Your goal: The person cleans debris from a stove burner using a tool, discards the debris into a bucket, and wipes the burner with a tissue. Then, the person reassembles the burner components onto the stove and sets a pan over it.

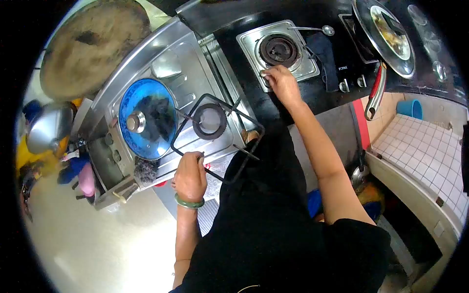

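My left hand [189, 177], with a green bangle at its wrist, is closed on one corner of a black pan support [259, 128]. That square frame is held over the steel sink counter [188, 90], tilted. A dark toothed ring [195, 128] shows inside the frame; I cannot tell whether it is joined to it. At the gas burner [279, 50], my right hand [283, 84] has its fingertips pinched at the near edge of the steel burner plate [246, 44]. Whatever lies between those fingertips is too small to make out.
A glass lid [166, 100] covers a blue basin on the left. A ladle [327, 31] and dark cloth [325, 61] lie right of the burner. Beyond them sits a lidded pan [408, 53] with a red-and-steel handle [377, 90]. A round wooden board [93, 49] stands at upper left.
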`<state>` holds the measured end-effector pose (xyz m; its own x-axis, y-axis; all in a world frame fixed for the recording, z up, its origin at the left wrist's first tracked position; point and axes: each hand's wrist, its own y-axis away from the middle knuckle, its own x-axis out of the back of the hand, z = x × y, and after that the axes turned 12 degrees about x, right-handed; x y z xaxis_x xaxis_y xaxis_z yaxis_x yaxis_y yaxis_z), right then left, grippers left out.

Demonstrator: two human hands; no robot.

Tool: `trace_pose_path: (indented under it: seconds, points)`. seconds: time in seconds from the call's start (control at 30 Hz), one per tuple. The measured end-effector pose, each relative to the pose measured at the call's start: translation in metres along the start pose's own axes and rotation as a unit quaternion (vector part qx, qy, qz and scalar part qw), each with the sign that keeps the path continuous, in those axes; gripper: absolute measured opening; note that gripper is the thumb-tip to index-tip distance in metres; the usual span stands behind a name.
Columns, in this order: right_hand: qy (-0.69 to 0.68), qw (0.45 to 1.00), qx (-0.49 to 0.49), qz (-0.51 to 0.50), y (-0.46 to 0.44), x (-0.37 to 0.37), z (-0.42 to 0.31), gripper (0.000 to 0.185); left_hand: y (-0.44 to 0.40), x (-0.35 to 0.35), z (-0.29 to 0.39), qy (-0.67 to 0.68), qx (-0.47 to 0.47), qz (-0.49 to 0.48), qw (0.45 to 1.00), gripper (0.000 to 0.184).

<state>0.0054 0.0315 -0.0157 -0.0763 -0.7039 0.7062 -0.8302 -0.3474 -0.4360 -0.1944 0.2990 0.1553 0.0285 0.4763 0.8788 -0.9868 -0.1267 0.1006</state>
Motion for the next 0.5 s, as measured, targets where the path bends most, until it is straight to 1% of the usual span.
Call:
trace_pose_path:
  seconds: [0.03, 0.1, 0.13, 0.23, 0.27, 0.4, 0.5]
  points:
    - [0.008, 1.0, -0.013, -0.02, -0.01, 0.006, -0.006, 0.015, 0.001, 0.0, 0.0, 0.003, 0.001, -0.002, 1.0, 0.01]
    - [0.047, 0.996, 0.074, -0.03, -0.018, -0.003, 0.003, 0.015, 0.004, -0.001, -0.002, 0.0, 0.002, -0.005, 1.0, 0.01]
    - [0.088, 0.99, 0.093, -0.062, -0.017, -0.002, 0.002, 0.019, 0.003, -0.003, -0.002, -0.001, -0.001, -0.004, 1.0, 0.01]
    - [0.101, 0.983, 0.133, -0.082, -0.013, 0.004, 0.003, 0.023, 0.003, -0.004, -0.001, 0.002, 0.003, -0.001, 1.0, 0.009]
    - [0.111, 0.979, 0.133, -0.112, -0.009, 0.008, 0.003, 0.024, 0.004, -0.004, 0.0, -0.004, 0.005, -0.005, 1.0, 0.009]
    - [0.085, 0.967, 0.209, -0.119, 0.005, 0.028, 0.013, 0.016, 0.002, -0.005, 0.004, -0.007, 0.0, -0.011, 1.0, 0.009]
    - [0.08, 0.962, 0.218, -0.142, 0.006, 0.041, 0.016, 0.016, 0.003, -0.006, 0.006, -0.001, -0.003, -0.013, 1.0, 0.009]
